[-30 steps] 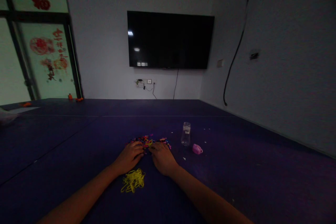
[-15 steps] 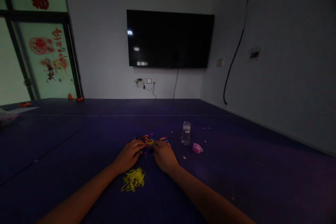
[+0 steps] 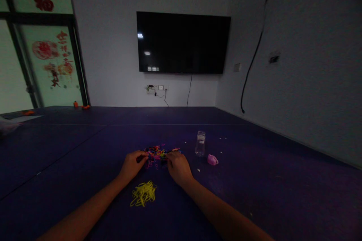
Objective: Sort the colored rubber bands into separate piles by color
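Leftward and back toward the near side, the left hand (image 3: 132, 165) has drawn away from the middle of the loose heap of small multicoloured elastic-looking loops (image 3: 155, 152), and its fingertips are now at the heap's left edge. Its thumb and forefinger curve toward each other with the tips close together; whether they pinch a loop is too dark to tell. Compared with half a second ago, the right hand (image 3: 179, 166) has hardly shifted: its fingers bend down over the heap's right side, and I cannot tell whether they grip anything. Between the hands more of the heap now lies uncovered, including pink loops along its near edge and a few yellow strands close to the right fingertips. For the work in hand, I judge that this gives a clearer look into the mix and easier picking at single loops. Nearer the person, the separate tangle of thin yellow loops (image 3: 143, 194) lies where it was on the dark purple-blue flat surface (image 3: 85, 165), touched by neither hand. Also unmoved, right of the heap, are the clear, open-mouthed bottle (image 3: 200, 147), upright, and the pink looped cap (image 3: 212, 159) just beside it.
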The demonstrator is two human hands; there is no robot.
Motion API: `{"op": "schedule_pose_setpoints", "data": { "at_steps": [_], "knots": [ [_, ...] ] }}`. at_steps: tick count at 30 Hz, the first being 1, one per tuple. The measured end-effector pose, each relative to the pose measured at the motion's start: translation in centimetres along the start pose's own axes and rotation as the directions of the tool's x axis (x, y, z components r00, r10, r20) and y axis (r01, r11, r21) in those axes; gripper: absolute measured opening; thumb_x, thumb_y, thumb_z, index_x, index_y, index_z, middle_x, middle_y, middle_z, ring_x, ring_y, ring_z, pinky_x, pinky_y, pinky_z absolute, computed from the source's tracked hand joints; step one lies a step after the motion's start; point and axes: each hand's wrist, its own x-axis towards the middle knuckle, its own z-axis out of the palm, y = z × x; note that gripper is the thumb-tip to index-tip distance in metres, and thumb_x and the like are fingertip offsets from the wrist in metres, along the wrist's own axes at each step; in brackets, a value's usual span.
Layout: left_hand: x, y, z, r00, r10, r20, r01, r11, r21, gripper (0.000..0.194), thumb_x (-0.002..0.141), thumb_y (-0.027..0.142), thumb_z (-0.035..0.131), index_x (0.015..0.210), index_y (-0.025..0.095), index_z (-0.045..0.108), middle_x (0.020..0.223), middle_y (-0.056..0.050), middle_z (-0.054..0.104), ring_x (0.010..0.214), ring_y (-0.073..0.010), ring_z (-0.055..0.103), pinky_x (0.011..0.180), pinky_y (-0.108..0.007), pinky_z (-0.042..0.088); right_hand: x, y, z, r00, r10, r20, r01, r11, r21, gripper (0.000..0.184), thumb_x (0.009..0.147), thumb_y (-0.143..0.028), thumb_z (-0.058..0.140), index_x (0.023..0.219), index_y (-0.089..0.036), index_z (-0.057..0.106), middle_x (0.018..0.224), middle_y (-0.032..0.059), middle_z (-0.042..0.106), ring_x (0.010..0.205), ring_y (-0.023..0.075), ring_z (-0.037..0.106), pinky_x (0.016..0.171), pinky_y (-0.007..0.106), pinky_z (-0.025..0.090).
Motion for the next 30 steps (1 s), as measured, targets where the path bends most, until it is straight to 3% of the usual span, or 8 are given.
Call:
{"op": "schedule_pose_setpoints", "data": {
  "at_steps": [8,16,30],
  "knots": [
    [0.0,0.7,0.2,0.998,-0.042,0.049,0.043,0.999,-0.028,0.017,0.078,0.026,0.050,0.081,0.019,0.066,0.078,-0.002,0.070,0.068,-0.0149,0.064,0.065,-0.026,0.051,-0.3,0.0,0.6,0.976,-0.202,0.081,0.205,0.978,-0.029,0.043,0.089,-0.037,0.031,0.130,-0.027,0.036,0.135,0.0046,0.037,0.125,0.0227,0.028,0.100,0.044,0.023],
    [-0.1,0.5,0.6,0.997,0.005,0.082,-0.001,0.999,-0.037,0.019,0.078,0.021,0.049,0.086,0.021,0.065,0.082,-0.001,0.069,0.070,-0.0143,0.064,0.064,-0.026,0.051,-0.2,0.3,0.9,0.975,-0.194,0.108,0.198,0.980,-0.024,0.045,0.090,-0.042,0.026,0.128,-0.023,0.041,0.132,0.0071,0.042,0.127,0.0244,0.025,0.101,0.046,0.022],
    [0.1,0.7,0.6,0.996,-0.001,0.094,0.006,0.999,-0.051,0.020,0.077,0.018,0.048,0.084,0.020,0.067,0.084,-0.004,0.070,0.077,-0.0166,0.064,0.072,-0.029,0.050,0.0,0.6,1.2,0.975,-0.208,0.075,0.209,0.978,-0.010,0.041,0.090,-0.038,0.027,0.117,-0.017,0.049,0.123,0.0111,0.048,0.122,0.0249,0.032,0.101,0.044,0.024]
  ]
}}
